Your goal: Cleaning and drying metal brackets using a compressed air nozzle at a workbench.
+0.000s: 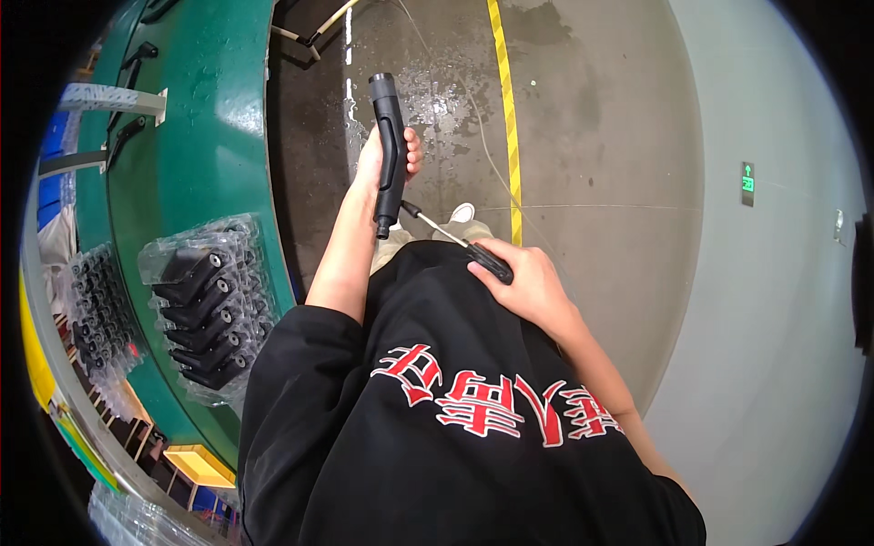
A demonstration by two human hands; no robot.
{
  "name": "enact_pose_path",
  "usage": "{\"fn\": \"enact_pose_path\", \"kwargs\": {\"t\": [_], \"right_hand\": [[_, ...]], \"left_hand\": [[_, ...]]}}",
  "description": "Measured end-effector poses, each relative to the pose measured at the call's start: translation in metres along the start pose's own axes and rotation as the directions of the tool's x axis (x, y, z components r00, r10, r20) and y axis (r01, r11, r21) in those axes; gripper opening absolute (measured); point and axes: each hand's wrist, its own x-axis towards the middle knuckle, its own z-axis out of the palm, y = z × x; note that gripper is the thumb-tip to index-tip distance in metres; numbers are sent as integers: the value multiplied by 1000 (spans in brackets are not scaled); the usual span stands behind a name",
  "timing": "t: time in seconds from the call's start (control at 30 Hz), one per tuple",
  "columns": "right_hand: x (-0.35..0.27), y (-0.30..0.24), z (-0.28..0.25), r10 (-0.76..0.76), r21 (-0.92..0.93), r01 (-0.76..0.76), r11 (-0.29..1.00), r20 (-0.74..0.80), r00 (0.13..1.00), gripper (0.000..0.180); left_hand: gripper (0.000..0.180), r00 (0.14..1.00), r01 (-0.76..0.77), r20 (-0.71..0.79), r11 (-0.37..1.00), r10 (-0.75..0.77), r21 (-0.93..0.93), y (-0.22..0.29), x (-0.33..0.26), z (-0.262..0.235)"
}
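My left hand (369, 162) is closed around a black bent plastic handle (390, 150), held nearly upright over the floor. The handle has a ribbed round collar at its top, a long slot along its side and a narrow nozzle-like lower end. My right hand (531, 278) grips a screwdriver-like tool (492, 262) by its black handle. Its thin metal shaft slants up and left to a dark end close beside the lower part of the bent handle. Whether that end touches it, I cannot tell.
A green workbench (214, 118) runs along my left, with clear plastic trays (250, 264) of several black angled parts on it. A yellow bin (200, 466) sits lower left. Yellow tape (507, 109) marks the wet-looking floor; a pale wall (774, 300) stands to the right.
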Motion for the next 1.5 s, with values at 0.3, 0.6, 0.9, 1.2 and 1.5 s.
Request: {"fn": "enact_pose_path", "kwargs": {"t": [0.3, 0.6, 0.9, 1.2, 1.5], "right_hand": [[2, 33, -53, 9, 128, -6, 992, -20, 1000, 29], [36, 82, -84, -19, 155, 35, 987, -107, 994, 28], [83, 117, -112, -12, 172, 39, 984, -152, 988, 28], [117, 166, -98, -84, 250, 130, 960, -188, 979, 30], [98, 189, -30, -41, 297, 13, 955, 87, 995, 38]], "left_hand": [[54, 978, -87, -145, 922, 151, 377, 5, 22, 40], [69, 908, 44, -359, 802, 216, 595, -42, 39, 95], [69, 927, 122, -357, 815, 110, 566, -86, 50, 93], [65, 813, -4, -491, 846, 313, 533, -111, 12, 100], [26, 326, -273, -580, 661, 747, 699, -55, -74, 46]]}}
